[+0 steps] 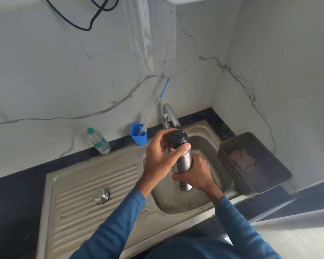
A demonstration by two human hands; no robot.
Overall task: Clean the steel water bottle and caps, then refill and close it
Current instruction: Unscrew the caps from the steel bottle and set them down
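Observation:
The steel water bottle is held upright over the sink basin. A black inner cap sits on its neck. My left hand grips that black cap, fingers and thumb curled round it. My right hand wraps the lower part of the bottle's body. A steel outer cap lies upside up on the ribbed drainboard, left of the basin. The tap arches just behind the bottle; no water stream is visible.
A blue cup holding a long bottle brush stands behind the sink. A plastic water bottle stands on the dark counter at the left. A dark perforated basket sits right of the basin. Marble walls close the corner.

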